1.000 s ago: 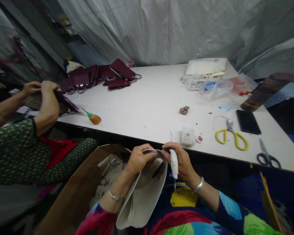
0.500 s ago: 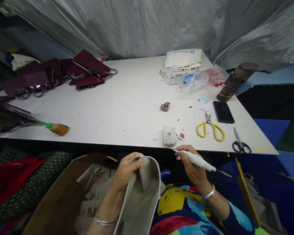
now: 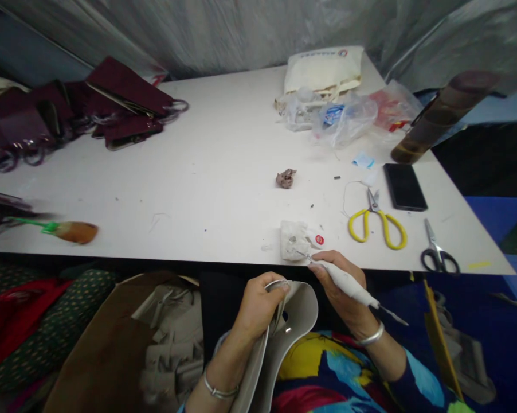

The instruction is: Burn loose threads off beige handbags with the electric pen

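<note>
My left hand (image 3: 261, 304) pinches the rim of a grey-beige bag piece (image 3: 299, 304), which curves open below the table edge over my lap. In my right hand (image 3: 342, 287) is a white-wrapped pen-like tool (image 3: 348, 284) with a thin metal point at each end. Its front tip touches, or nearly touches, a small white block (image 3: 293, 241) at the front edge of the table. A red round sticker (image 3: 319, 240) lies beside that block. Both hands are closed on what they hold.
Yellow-handled scissors (image 3: 378, 221), black-handled scissors (image 3: 439, 255), a phone (image 3: 405, 186) and a dark bottle (image 3: 445, 117) occupy the right side. Maroon bags (image 3: 125, 94) and a brush (image 3: 75, 231) lie left. Below, a cardboard box (image 3: 99, 350) contains beige pieces.
The tool's front tip has moved onto or close to the white block. My left hand has shifted right with the bag piece, which has turned. The camera view has also shifted.
</note>
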The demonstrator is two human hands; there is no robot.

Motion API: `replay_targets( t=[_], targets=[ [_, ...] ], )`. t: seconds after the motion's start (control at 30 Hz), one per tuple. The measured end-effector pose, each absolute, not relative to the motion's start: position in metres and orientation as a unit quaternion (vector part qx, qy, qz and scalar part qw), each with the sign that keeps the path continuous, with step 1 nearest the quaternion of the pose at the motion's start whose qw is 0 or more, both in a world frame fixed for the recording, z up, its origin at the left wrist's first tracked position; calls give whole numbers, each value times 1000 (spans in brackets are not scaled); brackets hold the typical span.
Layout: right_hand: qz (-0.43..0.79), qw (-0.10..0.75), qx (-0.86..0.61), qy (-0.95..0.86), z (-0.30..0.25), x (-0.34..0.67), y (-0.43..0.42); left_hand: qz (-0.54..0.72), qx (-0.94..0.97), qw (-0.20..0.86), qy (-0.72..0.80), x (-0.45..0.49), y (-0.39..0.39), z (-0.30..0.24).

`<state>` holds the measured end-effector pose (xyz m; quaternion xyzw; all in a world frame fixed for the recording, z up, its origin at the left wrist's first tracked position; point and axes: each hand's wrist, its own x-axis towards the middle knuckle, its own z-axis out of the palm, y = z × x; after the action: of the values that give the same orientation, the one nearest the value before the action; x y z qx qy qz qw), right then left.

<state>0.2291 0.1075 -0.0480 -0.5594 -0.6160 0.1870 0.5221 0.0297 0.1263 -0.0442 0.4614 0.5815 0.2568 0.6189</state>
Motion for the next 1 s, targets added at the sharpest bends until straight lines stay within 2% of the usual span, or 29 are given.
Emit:
replay_targets(
  t=[0.5,0.8,0.87,1.0],
  targets=[
    [146,481,-556,-662,-48,227,115,218,479,627,574,29,126,-40],
    [180,505,-566,-627,-46,229,113,211,492,625,568,25,124,-40],
    [223,524,-569,-593,-45,230,110,208,495,626,565,25,124,-39],
    [425,531,-522,-515,-51,230,103,199,504,623,564,27,123,-39]
  ],
)
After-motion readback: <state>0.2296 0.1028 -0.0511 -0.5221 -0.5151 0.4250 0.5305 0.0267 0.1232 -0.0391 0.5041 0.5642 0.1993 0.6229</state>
